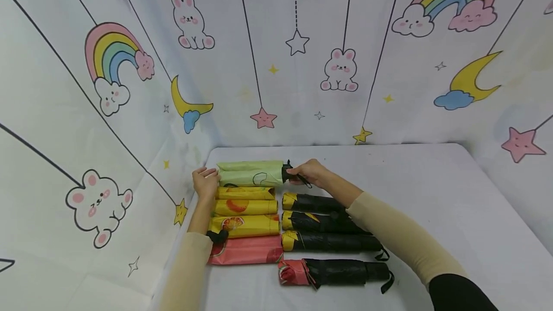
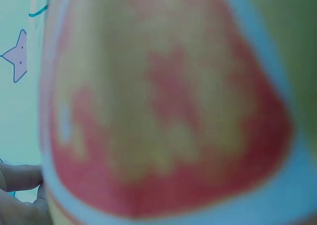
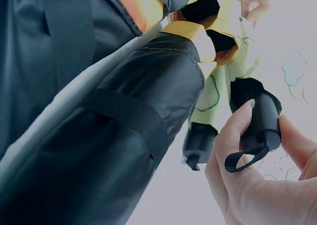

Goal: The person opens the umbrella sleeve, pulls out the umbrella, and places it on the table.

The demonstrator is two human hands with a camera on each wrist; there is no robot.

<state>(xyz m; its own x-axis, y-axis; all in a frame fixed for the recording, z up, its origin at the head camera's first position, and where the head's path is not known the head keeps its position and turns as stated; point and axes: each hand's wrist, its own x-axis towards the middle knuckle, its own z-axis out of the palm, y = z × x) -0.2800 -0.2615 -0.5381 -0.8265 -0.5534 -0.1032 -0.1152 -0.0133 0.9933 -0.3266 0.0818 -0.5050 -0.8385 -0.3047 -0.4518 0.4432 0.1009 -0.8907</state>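
At the back of the table lies a light green folded umbrella (image 1: 250, 174) with a black handle. My right hand (image 1: 313, 173) pinches that handle (image 3: 265, 118) between thumb and fingers, beside its black wrist loop (image 3: 246, 158). My left hand (image 1: 205, 184) is at the umbrella's left end, fingers against it. A second green piece with a black end (image 3: 200, 140) shows beside the held handle in the right wrist view. A red watermelon-print sleeve (image 2: 168, 185) fills most of the left wrist view, blurred, with part of the left hand (image 2: 22, 195) at the lower left.
Yellow orange-print sleeves (image 1: 246, 225) and a pink watermelon sleeve (image 1: 248, 251) lie in a column nearer me. To their right are several black folded umbrellas (image 1: 337, 242) with yellow ends. A red-ended black umbrella (image 1: 337, 272) lies nearest. Printed cloth (image 1: 298, 109) stands behind the white table (image 1: 432, 196).
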